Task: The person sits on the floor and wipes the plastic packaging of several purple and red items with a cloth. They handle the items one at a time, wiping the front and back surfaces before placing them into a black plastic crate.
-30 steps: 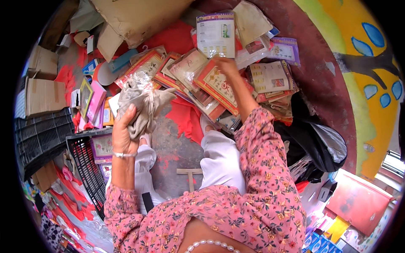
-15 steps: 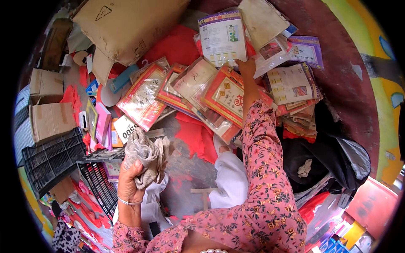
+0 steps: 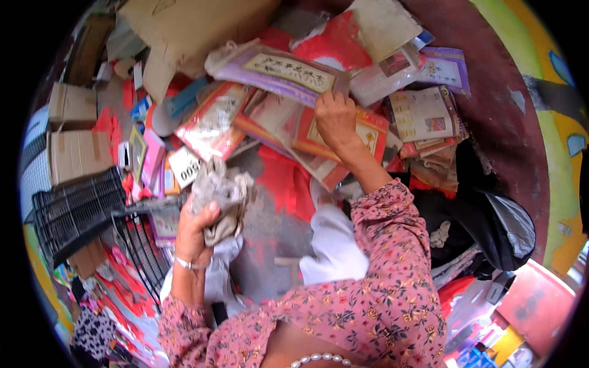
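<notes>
A crumpled grey-beige rag (image 3: 228, 199) is bunched up in my left hand (image 3: 192, 236), the fingers closed round it. At the upper middle, my right hand (image 3: 336, 119) grips the near right corner of a flat purple-edged packet (image 3: 279, 70) in clear plastic. That packet is tilted, its far left end blurred. Beneath it lie several overlapping red and gold plastic-wrapped packets (image 3: 211, 126), one of them an orange-red packet (image 3: 374, 126) under my right wrist. Beside the pile rests a stack of white-faced packets (image 3: 423, 119).
A large cardboard box (image 3: 190, 37) stands at the far left. Smaller cartons (image 3: 80, 156) and black plastic crates (image 3: 80, 205) line the left side. A black bag (image 3: 485, 227) lies to the right. Red cloth-like scraps (image 3: 285, 181) cover parts of the floor.
My right hand has drawn the packet from the far side toward me and turned it, so a purple-edged face shows. The rag stays in my left hand, slightly shifted.
</notes>
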`<state>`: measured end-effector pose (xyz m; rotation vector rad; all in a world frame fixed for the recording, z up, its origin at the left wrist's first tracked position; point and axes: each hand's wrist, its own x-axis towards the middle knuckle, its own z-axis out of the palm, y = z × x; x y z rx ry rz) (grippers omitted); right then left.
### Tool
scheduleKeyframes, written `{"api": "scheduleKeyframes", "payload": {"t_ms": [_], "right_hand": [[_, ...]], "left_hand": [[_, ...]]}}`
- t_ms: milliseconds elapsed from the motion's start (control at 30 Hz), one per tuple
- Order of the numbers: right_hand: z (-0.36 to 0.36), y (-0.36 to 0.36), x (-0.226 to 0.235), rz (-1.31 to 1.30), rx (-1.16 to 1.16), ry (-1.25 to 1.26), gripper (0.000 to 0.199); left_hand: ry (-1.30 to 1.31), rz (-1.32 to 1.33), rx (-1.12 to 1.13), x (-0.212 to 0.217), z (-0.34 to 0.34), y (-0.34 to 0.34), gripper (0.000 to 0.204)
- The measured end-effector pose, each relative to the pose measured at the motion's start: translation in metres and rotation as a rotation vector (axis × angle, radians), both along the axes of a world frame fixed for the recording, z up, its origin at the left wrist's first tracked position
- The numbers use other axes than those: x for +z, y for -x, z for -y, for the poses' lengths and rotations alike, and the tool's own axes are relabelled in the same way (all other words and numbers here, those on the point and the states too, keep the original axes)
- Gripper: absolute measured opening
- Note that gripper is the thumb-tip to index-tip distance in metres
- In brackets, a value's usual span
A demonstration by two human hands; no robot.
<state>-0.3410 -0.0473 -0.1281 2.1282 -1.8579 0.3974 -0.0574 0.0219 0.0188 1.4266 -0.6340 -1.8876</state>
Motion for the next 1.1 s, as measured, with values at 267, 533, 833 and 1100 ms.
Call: {"api": "scheduleKeyframes", "payload": {"t_ms": [267, 533, 833, 1100], "right_hand": [[-0.135, -0.039, -0.108, -0.26, -0.038, -0.367, 0.033], [-0.106, -0.01, -0.07, 0.647, -0.653, -0.579, 0.048], [-0.077, -0.004, -0.117, 1.92, -0.816, -0.593, 0.041], [-0.048, -0.004, -0.02, 2.015, -0.424, -0.458, 0.028]], "left_hand": [[-0.014, -0.049, -0.077, 0.007, -0.004, -0.005, 0.056], [-0.02, -0.04, -0.014, 0.009, -0.01, -0.017, 0.057], [-0.001, -0.047, -0.252, 0.018, -0.015, -0.001, 0.044], [-0.09, -0.023, -0.406, -0.013, -0.018, -0.008, 0.064]]}}
